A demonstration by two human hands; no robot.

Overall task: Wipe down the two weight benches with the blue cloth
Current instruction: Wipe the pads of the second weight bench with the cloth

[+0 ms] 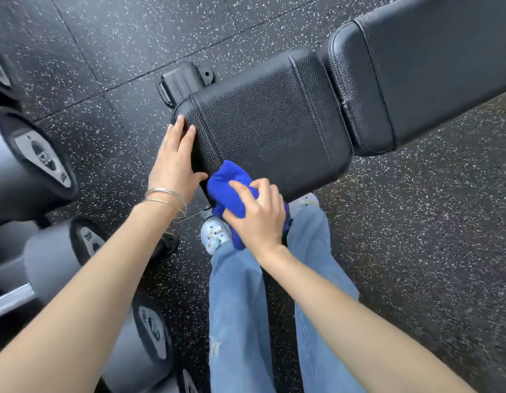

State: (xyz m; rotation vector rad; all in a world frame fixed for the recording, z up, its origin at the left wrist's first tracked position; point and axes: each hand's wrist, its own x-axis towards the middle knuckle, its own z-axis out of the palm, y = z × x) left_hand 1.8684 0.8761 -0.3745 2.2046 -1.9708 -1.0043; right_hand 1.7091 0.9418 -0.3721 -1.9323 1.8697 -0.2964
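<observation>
A black padded weight bench runs from centre to upper right, with a seat pad [263, 129] and a longer back pad [422, 69]. My right hand [260, 214] grips a bunched blue cloth [229, 188] pressed on the seat pad's near left corner. My left hand [175, 157] lies flat, fingers spread, against the seat pad's left end, wrist with thin bangles. Only one bench is in view.
Large grey dumbbells [39, 157] lie on a rack along the left side. The bench foot with a black wheel [183, 80] sticks out beyond the seat. My jeans legs and light shoes [214, 234] stand close under the seat. Speckled black rubber floor [416, 222] spreads right.
</observation>
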